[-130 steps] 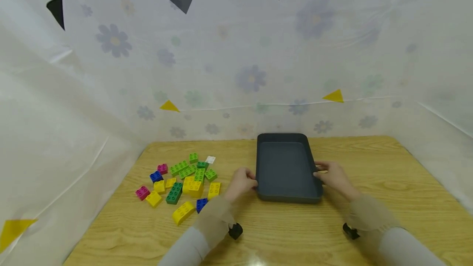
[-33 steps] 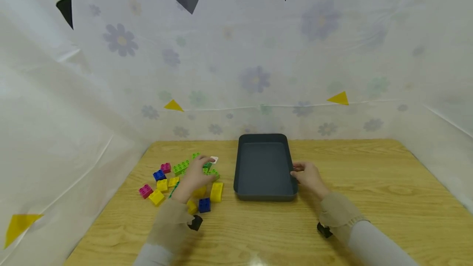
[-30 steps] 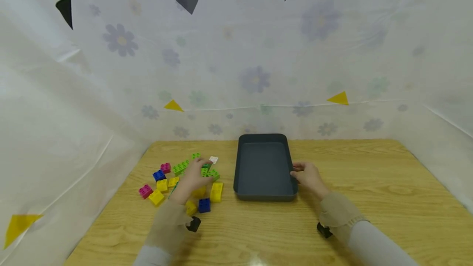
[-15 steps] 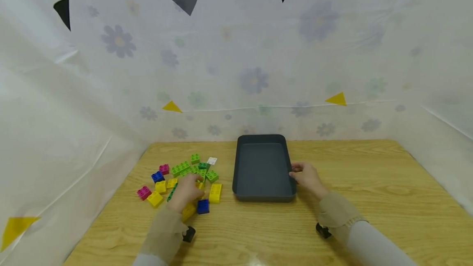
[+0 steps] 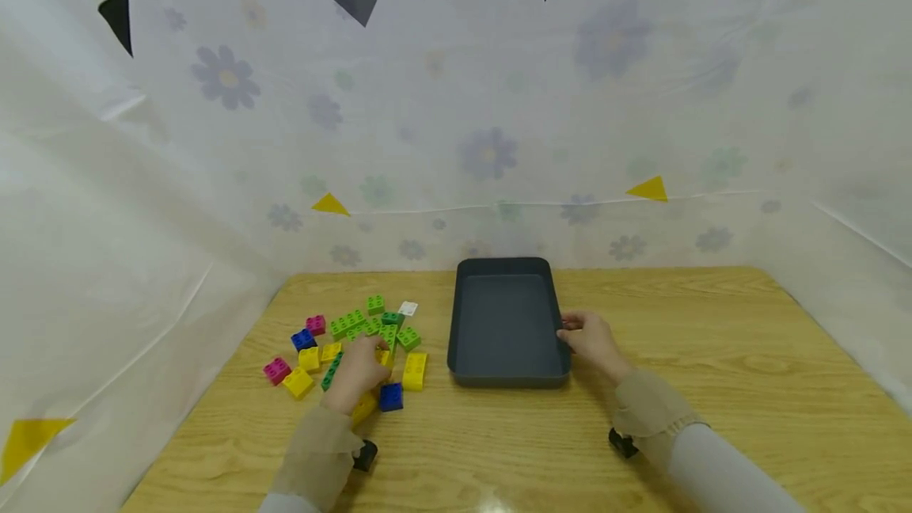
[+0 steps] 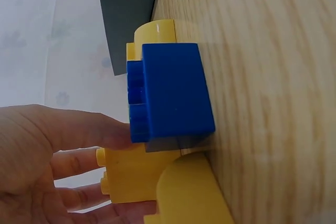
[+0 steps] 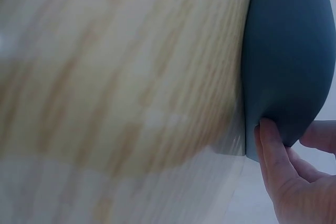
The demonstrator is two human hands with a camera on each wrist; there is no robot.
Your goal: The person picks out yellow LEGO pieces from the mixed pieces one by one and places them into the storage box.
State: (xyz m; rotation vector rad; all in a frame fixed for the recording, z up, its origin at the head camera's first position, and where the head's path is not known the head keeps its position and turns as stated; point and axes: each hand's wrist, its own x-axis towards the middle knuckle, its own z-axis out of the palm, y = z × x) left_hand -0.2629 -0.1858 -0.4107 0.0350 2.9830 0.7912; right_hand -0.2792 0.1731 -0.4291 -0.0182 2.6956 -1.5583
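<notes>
Compared with the earliest frame, the dark tray (image 5: 506, 323) sits further left on the worktop (image 5: 720, 331), and the left hand (image 5: 359, 372) has left its wall and come among the bricks. Set against one second ago, that hand is closer to the near edge, its thumb and fingertips nearer together.

The left hand reaches in from the near edge, palm down, fingers curled round a yellow brick (image 6: 134, 174) with the thumb opposite; the thumb tip is hidden behind a blue brick (image 6: 176, 87). An arched yellow brick (image 5: 365, 410) lies near the wrist. The right hand (image 5: 593, 343) pinches the tray's right wall, fingers low on the outside and thumb at the rim.

The tray lies flat near the middle of the far edge, its floor fully in view. The bricks lie loose towards the worktop's left edge: lime green bricks (image 5: 348, 324) and a small white card (image 5: 408, 308) on the far side, pink bricks (image 5: 277, 370) furthest left, and another yellow brick (image 5: 415, 371) nearest the tray.
</notes>
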